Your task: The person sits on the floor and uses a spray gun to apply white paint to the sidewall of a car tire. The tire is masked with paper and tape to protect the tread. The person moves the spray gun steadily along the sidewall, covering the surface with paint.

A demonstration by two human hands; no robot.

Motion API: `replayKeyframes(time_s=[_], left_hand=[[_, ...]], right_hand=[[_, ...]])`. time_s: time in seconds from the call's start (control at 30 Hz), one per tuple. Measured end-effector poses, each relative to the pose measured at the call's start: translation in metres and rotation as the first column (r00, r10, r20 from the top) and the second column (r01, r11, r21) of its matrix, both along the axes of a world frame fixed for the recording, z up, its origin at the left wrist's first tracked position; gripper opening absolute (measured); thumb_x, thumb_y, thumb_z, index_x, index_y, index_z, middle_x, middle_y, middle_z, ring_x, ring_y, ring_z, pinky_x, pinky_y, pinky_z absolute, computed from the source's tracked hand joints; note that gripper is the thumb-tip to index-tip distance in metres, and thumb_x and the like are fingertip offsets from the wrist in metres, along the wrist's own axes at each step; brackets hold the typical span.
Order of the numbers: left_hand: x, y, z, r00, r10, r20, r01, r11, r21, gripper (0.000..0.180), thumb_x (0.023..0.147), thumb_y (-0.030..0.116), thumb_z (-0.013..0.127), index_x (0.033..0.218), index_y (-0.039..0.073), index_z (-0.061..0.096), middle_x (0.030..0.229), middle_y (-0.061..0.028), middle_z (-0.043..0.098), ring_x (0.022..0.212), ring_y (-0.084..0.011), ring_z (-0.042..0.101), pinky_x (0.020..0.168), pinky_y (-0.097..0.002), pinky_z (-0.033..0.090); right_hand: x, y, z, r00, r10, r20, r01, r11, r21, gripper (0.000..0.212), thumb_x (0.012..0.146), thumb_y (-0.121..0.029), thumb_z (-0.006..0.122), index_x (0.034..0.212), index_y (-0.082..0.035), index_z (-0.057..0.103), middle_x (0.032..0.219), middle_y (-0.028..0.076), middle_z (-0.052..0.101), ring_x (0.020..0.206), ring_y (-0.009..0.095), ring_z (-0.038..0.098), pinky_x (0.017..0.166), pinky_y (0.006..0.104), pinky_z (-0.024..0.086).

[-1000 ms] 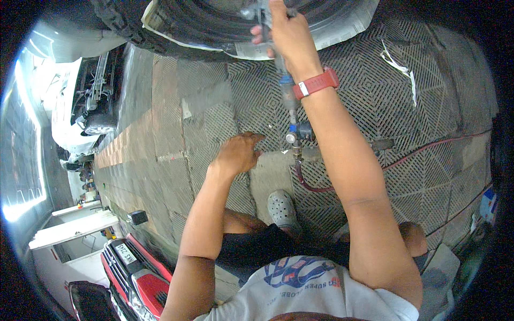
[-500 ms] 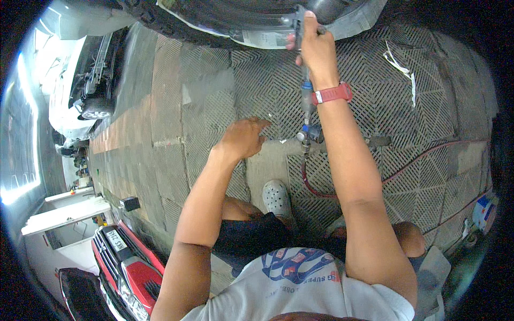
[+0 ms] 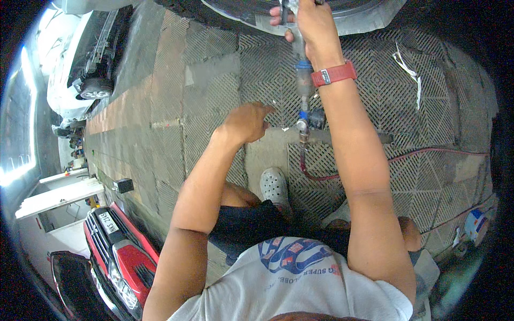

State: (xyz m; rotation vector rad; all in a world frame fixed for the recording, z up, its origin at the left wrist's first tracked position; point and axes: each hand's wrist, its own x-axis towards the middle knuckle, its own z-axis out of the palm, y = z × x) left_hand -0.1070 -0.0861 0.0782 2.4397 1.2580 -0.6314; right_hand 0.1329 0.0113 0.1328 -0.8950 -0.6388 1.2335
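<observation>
My right hand [image 3: 317,29] is wrapped round the grip of a spray gun [image 3: 303,80] at the top of the view. The gun's head is cut off by the upper edge. Below the grip hang an inline fitting with blue bands and a round dark gauge [image 3: 316,119], and a dark red air hose [image 3: 320,177] curves away to the right. The gun is in front of a dark, rounded vehicle part [image 3: 246,7] edged with pale masking sheet [image 3: 369,24]. My left hand [image 3: 247,122] hangs free over the floor, fingers loosely stretched, holding nothing.
Ribbed floor tiles [image 3: 209,107] lie underfoot, with a torn white strip [image 3: 411,75] at the right. A red vehicle [image 3: 126,254] stands lower left, a white vehicle [image 3: 69,80] upper left. A small black box [image 3: 123,185] lies nearby. A blue-and-white container [image 3: 475,223] is far right.
My right hand and the spray gun have moved up toward the top edge, and the gun's head has left the view. My left hand keeps nearly the same place and pose.
</observation>
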Motion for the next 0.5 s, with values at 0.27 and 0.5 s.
replayKeyframes(time_s=[0.27,0.5], left_hand=[[-0.001,0.005,-0.005,1.0,0.016,0.004,-0.016,0.998,-0.056,0.052,0.099,0.024,0.074,0.15,0.017,0.066,0.141,-0.0197,0.071,0.129,-0.0389,0.069,0.107,-0.0531,0.057],[0.004,0.003,0.005,0.999,0.014,0.03,-0.013,0.999,-0.033,0.05,0.099,0.023,0.073,0.148,0.014,0.068,0.142,-0.0183,0.071,0.132,-0.0376,0.067,0.112,-0.0504,0.055]], right_hand=[[0.011,-0.022,-0.075,0.934,-0.164,0.319,0.231,0.955,-0.185,0.064,0.115,-0.056,0.046,0.113,0.003,0.072,0.091,0.013,0.079,0.077,0.019,0.078,0.047,0.0293,0.051],[-0.011,-0.027,-0.073,0.936,-0.086,0.341,0.163,0.965,-0.204,0.067,0.115,-0.057,0.046,0.114,0.004,0.073,0.091,0.014,0.08,0.075,0.019,0.077,0.047,0.0297,0.052]])
